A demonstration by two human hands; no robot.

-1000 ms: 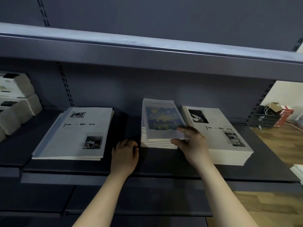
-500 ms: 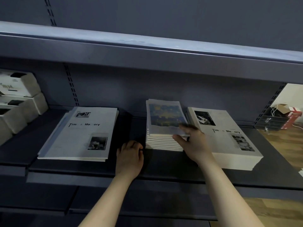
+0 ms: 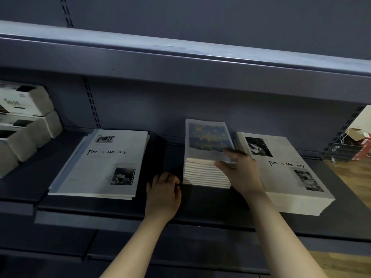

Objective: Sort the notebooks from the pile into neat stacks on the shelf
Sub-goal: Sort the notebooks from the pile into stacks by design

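On the dark shelf [image 3: 210,207] lie three groups of notebooks. A low, slightly uneven pile of white "Time & Memory" notebooks [image 3: 104,165] is at the left. In the middle stands a stack with a blue-and-yellow painted cover [image 3: 206,141]. A thicker white "Time & Memory" stack [image 3: 285,169] is at the right. My right hand [image 3: 241,173] pinches the near right corner of the top blue-cover notebook, thumb below, fingers above. My left hand [image 3: 162,191] rests curled on the shelf, its knuckles against the middle stack's near left corner, holding nothing.
White boxes [image 3: 22,121] are stacked at the shelf's left end. An upper shelf [image 3: 180,57] overhangs the notebooks. Past the right end are a wire basket and a red-white carton [image 3: 353,145] on a wooden floor. Lower shelves show below.
My right hand has slid slightly along the top blue-cover notebook's right corner. My left hand has edged closer to the middle stack. The view has shifted a little leftward.
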